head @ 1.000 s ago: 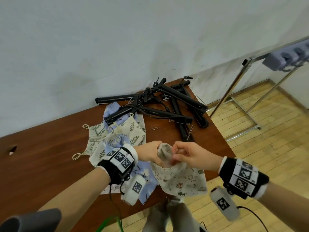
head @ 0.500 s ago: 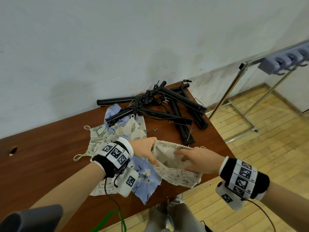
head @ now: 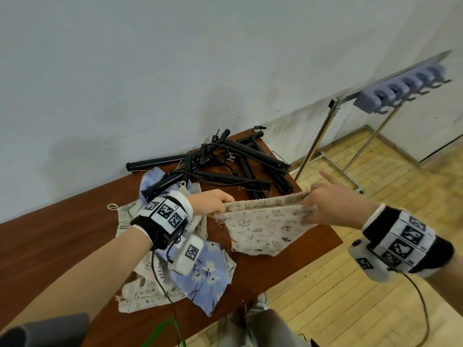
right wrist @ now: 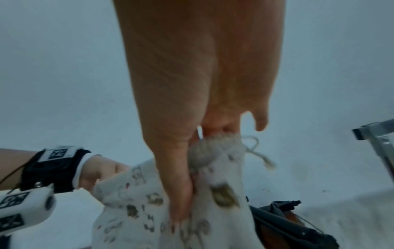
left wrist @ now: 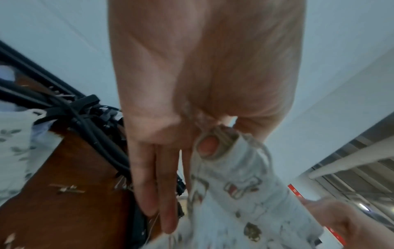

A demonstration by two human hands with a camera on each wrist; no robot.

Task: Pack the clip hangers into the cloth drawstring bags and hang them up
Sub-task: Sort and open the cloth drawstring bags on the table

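Left hand [head: 213,201]: I'm pinching one corner of the animal-print bag [head: 265,226] at its rim.
Right hand [head: 333,204]: gripping the other corner, forefinger poking out.
Bag: pulled taut between my fingers, above the table [head: 62,236].
Clip hangers [head: 225,166]: heaped beyond my fingertips.

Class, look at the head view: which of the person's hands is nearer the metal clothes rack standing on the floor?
Right. The right hand grips the printed bag at the table's end nearest the metal rack; the left hand holds the bag's opposite end, farther away.
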